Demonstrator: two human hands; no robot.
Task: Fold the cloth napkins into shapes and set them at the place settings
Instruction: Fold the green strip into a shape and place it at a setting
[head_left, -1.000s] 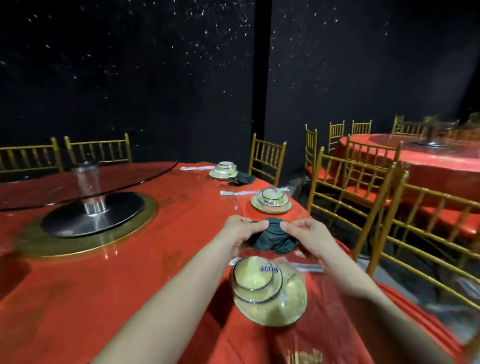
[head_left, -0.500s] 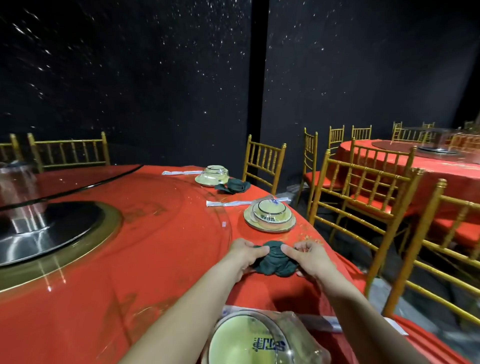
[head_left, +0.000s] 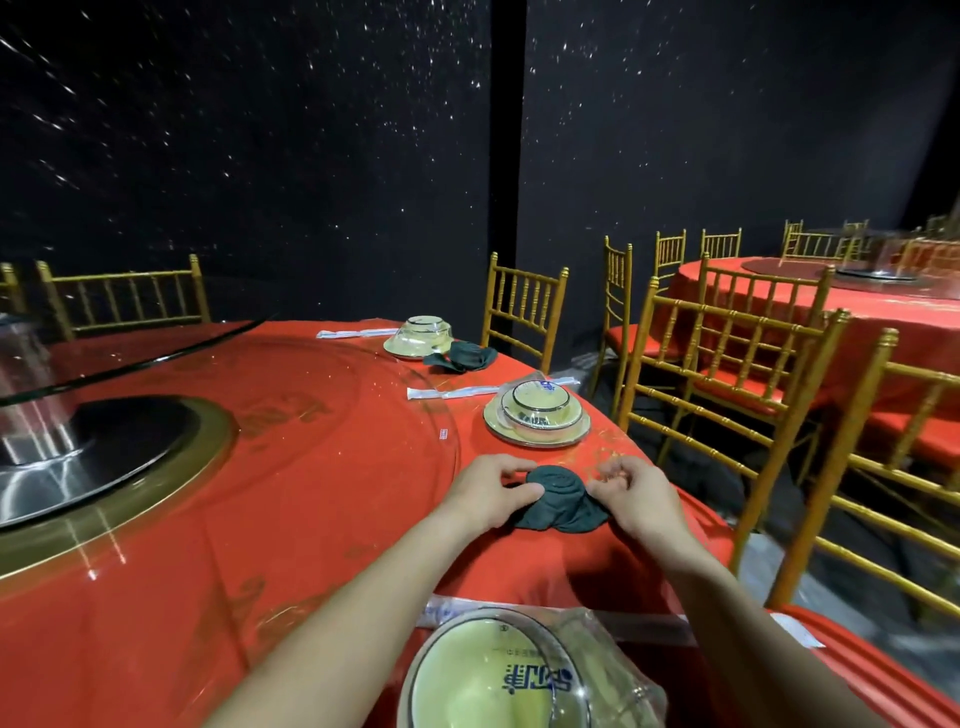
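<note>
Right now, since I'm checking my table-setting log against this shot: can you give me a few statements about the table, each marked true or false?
1. The left hand and the right hand both hold the dark green napkin. True.
2. That napkin lies on a plate. False: it lies on the red tablecloth, on the near side of the middle bowl.
3. A second green napkin lies beside the far bowl. True.
4. The chairs are silver. False: the chairs are gold.
</note>
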